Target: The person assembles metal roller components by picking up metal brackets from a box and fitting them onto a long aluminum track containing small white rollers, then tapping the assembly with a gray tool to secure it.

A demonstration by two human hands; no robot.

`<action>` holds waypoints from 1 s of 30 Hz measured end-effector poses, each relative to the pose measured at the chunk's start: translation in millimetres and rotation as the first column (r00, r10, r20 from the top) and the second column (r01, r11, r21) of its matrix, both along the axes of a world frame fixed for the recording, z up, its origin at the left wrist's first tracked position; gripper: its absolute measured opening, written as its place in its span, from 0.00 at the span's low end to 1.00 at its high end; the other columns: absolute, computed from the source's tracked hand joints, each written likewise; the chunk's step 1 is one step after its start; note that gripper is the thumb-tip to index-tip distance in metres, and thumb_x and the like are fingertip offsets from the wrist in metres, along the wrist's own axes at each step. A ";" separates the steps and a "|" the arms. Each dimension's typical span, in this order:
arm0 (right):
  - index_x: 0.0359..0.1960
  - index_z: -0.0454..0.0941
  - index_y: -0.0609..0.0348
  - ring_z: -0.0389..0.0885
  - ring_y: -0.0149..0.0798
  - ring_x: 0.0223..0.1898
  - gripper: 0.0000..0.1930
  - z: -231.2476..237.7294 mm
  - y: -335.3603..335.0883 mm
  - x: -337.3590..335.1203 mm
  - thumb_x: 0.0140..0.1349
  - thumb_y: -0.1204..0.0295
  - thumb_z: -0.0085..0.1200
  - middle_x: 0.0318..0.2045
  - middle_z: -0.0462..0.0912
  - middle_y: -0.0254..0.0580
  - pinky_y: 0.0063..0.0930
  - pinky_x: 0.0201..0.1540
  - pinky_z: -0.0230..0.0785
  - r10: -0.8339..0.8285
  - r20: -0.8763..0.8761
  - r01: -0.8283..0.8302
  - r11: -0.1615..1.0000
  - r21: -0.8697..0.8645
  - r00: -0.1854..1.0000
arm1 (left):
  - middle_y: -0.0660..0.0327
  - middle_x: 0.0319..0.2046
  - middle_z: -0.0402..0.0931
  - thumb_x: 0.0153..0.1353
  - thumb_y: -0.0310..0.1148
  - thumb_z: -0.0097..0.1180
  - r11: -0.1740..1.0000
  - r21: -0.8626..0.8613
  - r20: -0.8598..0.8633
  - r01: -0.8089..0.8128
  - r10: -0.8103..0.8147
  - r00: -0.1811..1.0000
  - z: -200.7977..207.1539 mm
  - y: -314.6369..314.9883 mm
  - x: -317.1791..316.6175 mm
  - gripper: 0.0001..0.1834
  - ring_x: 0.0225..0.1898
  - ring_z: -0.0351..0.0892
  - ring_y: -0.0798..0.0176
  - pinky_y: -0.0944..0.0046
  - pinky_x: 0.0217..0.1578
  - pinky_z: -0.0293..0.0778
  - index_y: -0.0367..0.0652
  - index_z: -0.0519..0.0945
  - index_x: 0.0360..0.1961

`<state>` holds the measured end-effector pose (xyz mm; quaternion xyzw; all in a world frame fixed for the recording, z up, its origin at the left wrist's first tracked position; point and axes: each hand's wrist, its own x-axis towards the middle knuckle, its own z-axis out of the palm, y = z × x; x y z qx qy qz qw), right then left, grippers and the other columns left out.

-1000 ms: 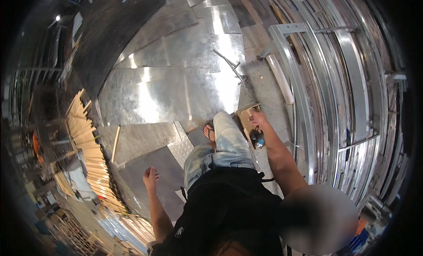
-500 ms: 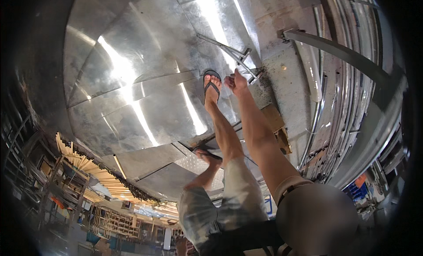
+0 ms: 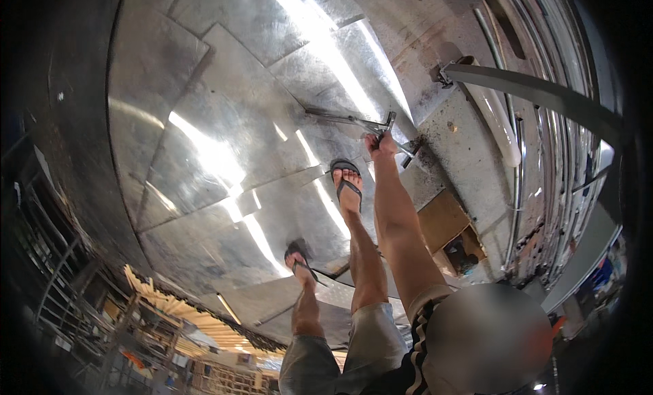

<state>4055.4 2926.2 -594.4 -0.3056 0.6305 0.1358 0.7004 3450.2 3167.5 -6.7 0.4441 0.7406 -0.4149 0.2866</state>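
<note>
My right arm stretches down to the floor, and my right hand closes around a thin metal bar with a crosspiece. The bar lies low over the sheet-metal floor, its long end pointing left. A short dark-tipped end sticks out past the hand on the right. My fingers partly hide the joint between the bars. My left hand is out of sight. Just left of the right hand stands my foot in a black flip-flop; the other flip-flop is farther back.
An open cardboard box sits right of my forearm. Beyond it lie a pale wrapped roll and long metal profiles. A grey curved beam crosses the right side. Stacked wooden strips stand at lower left.
My right hand has gone from beside the metal bar to closing on it. My rear foot has stepped forward onto the shiny sheets. The whole view has shifted.
</note>
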 end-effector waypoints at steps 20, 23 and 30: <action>0.23 0.72 0.54 0.58 0.27 0.12 0.26 609.0 -176.8 -564.3 0.69 0.46 0.51 0.14 0.64 0.29 0.29 0.14 0.52 0.287 -0.035 -0.289 0.947 -0.143 0.957 | 0.54 0.32 0.78 0.71 0.47 0.52 0.697 0.281 0.723 0.660 -0.606 0.332 13.7 213.5 358.9 0.25 0.26 0.78 0.59 0.58 0.24 0.75 0.29 0.75 0.43; 0.17 0.72 0.54 0.61 0.29 0.12 0.28 593.2 -158.9 -707.2 0.65 0.45 0.56 0.13 0.67 0.31 0.33 0.14 0.51 0.213 -0.207 -0.262 0.933 -0.247 0.955 | 0.53 0.33 0.78 0.70 0.47 0.54 0.565 0.325 0.691 0.759 -0.689 0.218 29.9 103.9 440.0 0.25 0.26 0.78 0.60 0.60 0.25 0.75 0.29 0.75 0.46; 0.19 0.72 0.59 0.64 0.33 0.13 0.28 659.8 -190.7 -899.8 0.66 0.48 0.56 0.13 0.68 0.36 0.36 0.15 0.56 -0.484 -0.269 0.375 0.851 -0.368 0.833 | 0.58 0.28 0.77 0.66 0.45 0.59 -0.057 0.300 0.764 0.952 -0.583 -0.276 24.2 -253.7 423.2 0.21 0.19 0.72 0.67 0.65 0.19 0.69 0.34 0.77 0.45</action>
